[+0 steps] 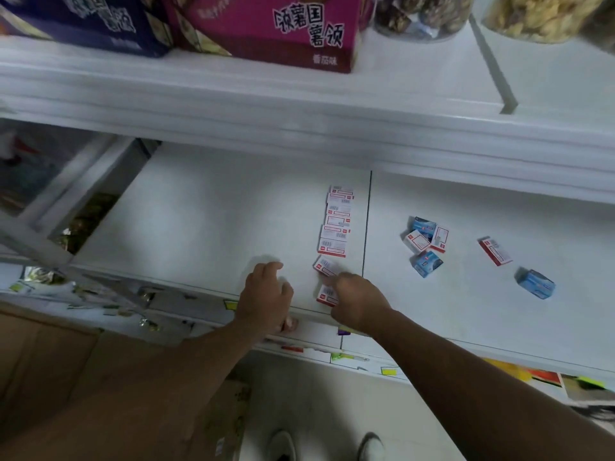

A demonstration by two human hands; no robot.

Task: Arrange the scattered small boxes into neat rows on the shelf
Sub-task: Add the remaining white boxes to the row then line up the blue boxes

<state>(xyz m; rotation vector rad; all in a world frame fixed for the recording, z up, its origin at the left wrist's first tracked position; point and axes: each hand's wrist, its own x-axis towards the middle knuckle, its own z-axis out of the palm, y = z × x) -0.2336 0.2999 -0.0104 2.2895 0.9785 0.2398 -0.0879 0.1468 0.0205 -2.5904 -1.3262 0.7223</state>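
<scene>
While one row of red-and-white boxes [336, 224] stands lined up, the right hand [356, 299] pinches another box [325, 266]; the left hand [268, 294] rests loosely curled, empty; six loose boxes [424, 244] remain.

Magenta carton [266, 28], 2 jars [422, 15]

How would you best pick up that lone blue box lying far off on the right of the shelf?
Pinch the blue box across its two long sides, coming down from above. It lies flat and apart from the other boxes, so the top and both sides look free for the right hand.
</scene>
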